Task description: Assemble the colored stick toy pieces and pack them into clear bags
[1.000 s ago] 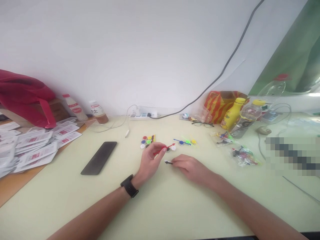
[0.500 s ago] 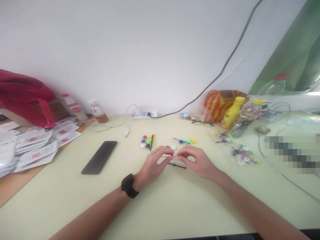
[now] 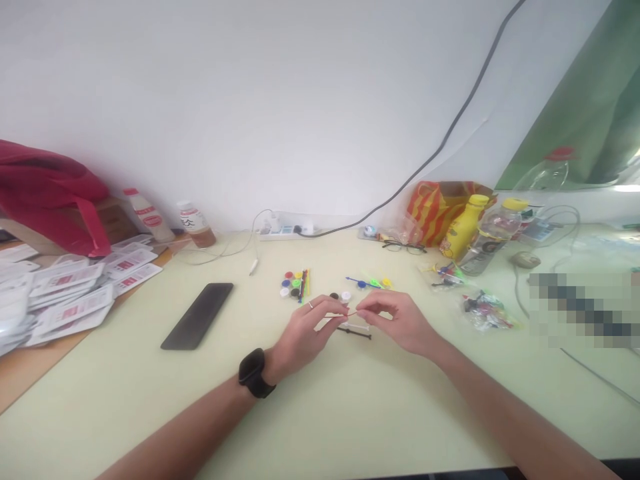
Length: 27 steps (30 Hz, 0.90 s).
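Observation:
My left hand point(image 3: 306, 332), with a ring and a black watch, pinches a thin red plastic stick point(image 3: 353, 313) between thumb and fingers. My right hand point(image 3: 403, 323) pinches the other end of the stick, its fingertips close to the left ones. The small red piece at the left fingertips is mostly hidden by them. Just below the stick, a black notched stick point(image 3: 360, 334) and a white stick point(image 3: 361, 327) lie on the table. Beyond the fingers are a black disc point(image 3: 334, 296) and a white disc point(image 3: 346, 296).
Coloured discs and sticks point(image 3: 295, 285) lie behind my left hand; a blue stick point(image 3: 357, 280) with more discs is farther right. A black phone point(image 3: 197, 317) rests at left. Bagged parts point(image 3: 487, 312), glasses point(image 3: 404, 247) and bottles point(image 3: 463, 227) stand or lie at right.
The red piece at my left fingertips shows less than before. Both hands have shifted only slightly and still hold the red stick.

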Available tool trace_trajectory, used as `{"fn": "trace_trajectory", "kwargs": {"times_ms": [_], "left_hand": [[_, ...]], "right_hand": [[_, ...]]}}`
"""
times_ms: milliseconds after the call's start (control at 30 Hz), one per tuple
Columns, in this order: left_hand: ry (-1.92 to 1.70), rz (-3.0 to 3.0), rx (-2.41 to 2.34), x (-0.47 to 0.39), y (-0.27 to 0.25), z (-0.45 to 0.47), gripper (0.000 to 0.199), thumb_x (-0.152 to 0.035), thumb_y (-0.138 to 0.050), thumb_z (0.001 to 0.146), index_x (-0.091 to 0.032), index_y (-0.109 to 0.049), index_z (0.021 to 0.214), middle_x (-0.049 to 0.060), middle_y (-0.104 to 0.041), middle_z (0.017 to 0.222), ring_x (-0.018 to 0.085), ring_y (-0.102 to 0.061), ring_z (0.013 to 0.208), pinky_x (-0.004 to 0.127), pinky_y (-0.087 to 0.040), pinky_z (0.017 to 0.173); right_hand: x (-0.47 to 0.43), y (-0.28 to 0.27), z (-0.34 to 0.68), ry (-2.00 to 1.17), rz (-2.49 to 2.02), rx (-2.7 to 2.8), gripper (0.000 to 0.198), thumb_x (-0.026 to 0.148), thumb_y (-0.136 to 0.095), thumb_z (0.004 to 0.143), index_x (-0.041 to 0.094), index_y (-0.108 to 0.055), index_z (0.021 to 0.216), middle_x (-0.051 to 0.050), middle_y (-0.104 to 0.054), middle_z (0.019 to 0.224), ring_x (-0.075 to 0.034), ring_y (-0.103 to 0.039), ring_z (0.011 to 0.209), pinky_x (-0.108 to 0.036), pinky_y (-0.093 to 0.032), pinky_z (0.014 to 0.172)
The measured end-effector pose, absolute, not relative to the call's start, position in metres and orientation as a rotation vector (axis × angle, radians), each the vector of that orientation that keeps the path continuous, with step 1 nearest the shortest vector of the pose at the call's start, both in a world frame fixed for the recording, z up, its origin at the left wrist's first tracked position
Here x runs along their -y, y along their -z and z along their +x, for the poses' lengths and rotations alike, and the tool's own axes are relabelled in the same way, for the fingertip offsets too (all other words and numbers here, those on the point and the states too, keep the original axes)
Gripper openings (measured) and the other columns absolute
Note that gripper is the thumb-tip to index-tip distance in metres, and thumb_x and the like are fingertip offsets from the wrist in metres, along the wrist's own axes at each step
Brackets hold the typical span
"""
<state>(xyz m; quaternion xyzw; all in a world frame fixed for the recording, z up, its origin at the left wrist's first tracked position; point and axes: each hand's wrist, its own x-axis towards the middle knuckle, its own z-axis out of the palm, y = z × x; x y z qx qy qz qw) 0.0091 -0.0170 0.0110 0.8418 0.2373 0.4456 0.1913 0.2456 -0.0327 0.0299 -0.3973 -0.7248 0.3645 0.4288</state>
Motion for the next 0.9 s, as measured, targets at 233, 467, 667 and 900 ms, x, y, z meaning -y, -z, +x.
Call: {"fn": "trace_trajectory", "kwargs": {"times_ms": [233,467,667,900], "left_hand": [[-1.225,2.335,-0.650,0.021,-0.010,0.012,0.020,-0.009,-0.062,0.098,-0.022,-0.065,0.113,0.006,-0.071,0.104,0.018,-0.068,0.097,0.031,-0.054,0.087],[-1.174,2.184,-0.676,0.026,-0.021,0.012,0.042,-0.020,-0.072,0.093,-0.023,-0.062,0.134,0.008,-0.068,0.105,0.020,-0.066,0.097,0.037,-0.055,0.091],[-0.984,1.747,-0.565,0.025,-0.025,0.014,0.023,-0.027,-0.066,0.099,-0.018,-0.070,0.119,0.012,-0.066,0.117,0.023,-0.067,0.106,0.040,-0.058,0.095],[-1.017,1.550,-0.666,0.020,-0.017,0.016,0.019,-0.028,-0.076,0.092,-0.015,-0.072,0.106,0.009,-0.073,0.103,0.020,-0.070,0.096,0.036,-0.060,0.091]], "right_hand": [[0.031,-0.028,0.244,-1.052,-0.941,1.697,0.012,0.033,-0.073,0.092,0.022,-0.077,0.093,-0.005,-0.071,0.090,-0.017,-0.064,0.076,-0.032,-0.056,0.072],[0.032,-0.030,0.245,-1.170,-0.883,1.616,0.015,0.035,-0.071,0.093,0.022,-0.076,0.099,-0.004,-0.071,0.089,-0.016,-0.066,0.073,-0.032,-0.058,0.071],[0.030,-0.023,0.244,-1.208,-0.873,1.556,0.026,0.039,-0.069,0.094,0.023,-0.073,0.113,-0.005,-0.071,0.088,-0.019,-0.068,0.080,-0.036,-0.058,0.078],[0.036,-0.023,0.245,-0.835,-1.003,1.659,0.030,0.041,-0.059,0.100,0.026,-0.068,0.124,-0.003,-0.064,0.088,-0.019,-0.061,0.081,-0.034,-0.053,0.078]]}}
